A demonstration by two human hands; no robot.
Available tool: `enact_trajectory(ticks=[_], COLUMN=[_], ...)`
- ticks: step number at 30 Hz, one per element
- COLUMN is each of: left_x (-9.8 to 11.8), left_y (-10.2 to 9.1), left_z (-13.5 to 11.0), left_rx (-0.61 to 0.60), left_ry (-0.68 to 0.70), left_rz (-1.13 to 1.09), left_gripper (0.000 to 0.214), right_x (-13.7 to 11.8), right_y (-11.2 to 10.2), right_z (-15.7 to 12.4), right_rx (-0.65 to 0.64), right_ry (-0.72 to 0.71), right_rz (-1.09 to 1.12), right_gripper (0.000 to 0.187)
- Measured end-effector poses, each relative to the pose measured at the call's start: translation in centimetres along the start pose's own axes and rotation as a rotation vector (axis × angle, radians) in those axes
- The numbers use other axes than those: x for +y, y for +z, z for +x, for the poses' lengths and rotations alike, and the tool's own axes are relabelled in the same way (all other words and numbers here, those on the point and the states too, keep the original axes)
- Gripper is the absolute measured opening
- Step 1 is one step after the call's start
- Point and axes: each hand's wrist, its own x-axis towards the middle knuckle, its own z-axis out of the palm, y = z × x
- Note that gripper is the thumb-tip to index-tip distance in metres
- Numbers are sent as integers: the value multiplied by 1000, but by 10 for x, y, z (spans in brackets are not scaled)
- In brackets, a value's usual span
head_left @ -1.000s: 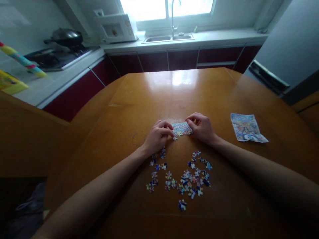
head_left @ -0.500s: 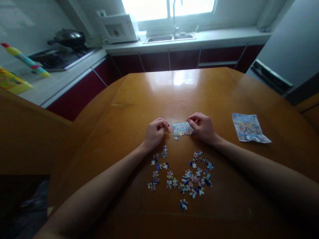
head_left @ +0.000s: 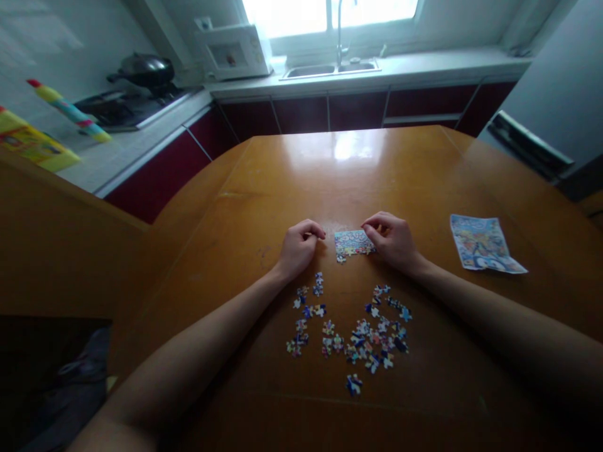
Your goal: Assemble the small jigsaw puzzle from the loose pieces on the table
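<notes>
A small joined patch of jigsaw puzzle (head_left: 353,243) lies in the middle of the wooden table (head_left: 339,176). My right hand (head_left: 393,240) rests at the patch's right edge, fingers curled and fingertips touching it. Just left of the patch, not touching it, sits my left hand (head_left: 298,247), curled into a loose fist on the table; nothing shows in it. Several loose colourful puzzle pieces (head_left: 358,333) are scattered on the table nearer to me, between my forearms.
A printed picture sheet (head_left: 483,243) lies on the table at the right. Behind the table runs a kitchen counter with a sink (head_left: 330,68), a microwave (head_left: 233,51) and a wok on a stove (head_left: 141,72). A wooden panel (head_left: 56,245) stands at the left.
My left hand has drawn back leftward off the puzzle patch and curled shut. The right hand stays at the patch's right edge. The view shifted slightly.
</notes>
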Motion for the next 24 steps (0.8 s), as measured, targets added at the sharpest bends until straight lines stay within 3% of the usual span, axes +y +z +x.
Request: enact_trajectory(ticks=[24], left_x=[2], left_y=[1], left_z=[-1], left_rx=[-34], left_ry=[15], left_rz=[-43], left_gripper=[24], right_x=[-1], right_y=[1], right_z=[0], right_rx=[-36], right_ry=[-15], right_rz=[7], right_gripper=[11])
